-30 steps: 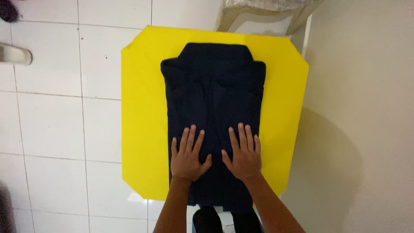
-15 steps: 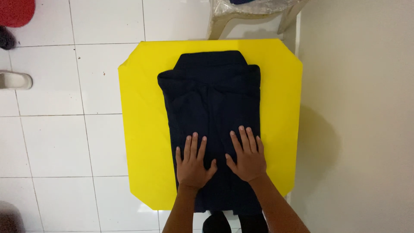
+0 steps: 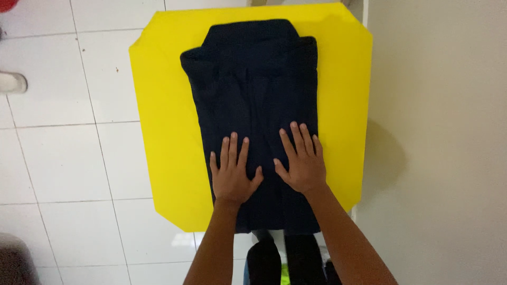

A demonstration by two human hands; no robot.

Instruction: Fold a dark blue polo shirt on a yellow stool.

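Observation:
A dark navy folded shirt [image 3: 253, 89] lies lengthwise on a yellow board [image 3: 158, 116] with clipped corners, its collar end away from me. My left hand [image 3: 232, 171] presses flat on the lower left part of the shirt, fingers spread. Beside it, my right hand [image 3: 301, 158] lies flat on the lower right part, fingers spread too. Neither hand holds anything. The thumbs point toward each other, a small gap between them.
The board rests on a white tiled floor [image 3: 63, 158]. A cream wall [image 3: 438, 142] runs along the right side, touching the board's right edge. A pale shoe [image 3: 10, 82] sits at the far left. My dark trouser legs [image 3: 285, 258] show at the bottom.
The view shifted so the board and shirt sit higher in frame; the chair at the top has left the view. Both hands stay flat on the shirt's lower part.

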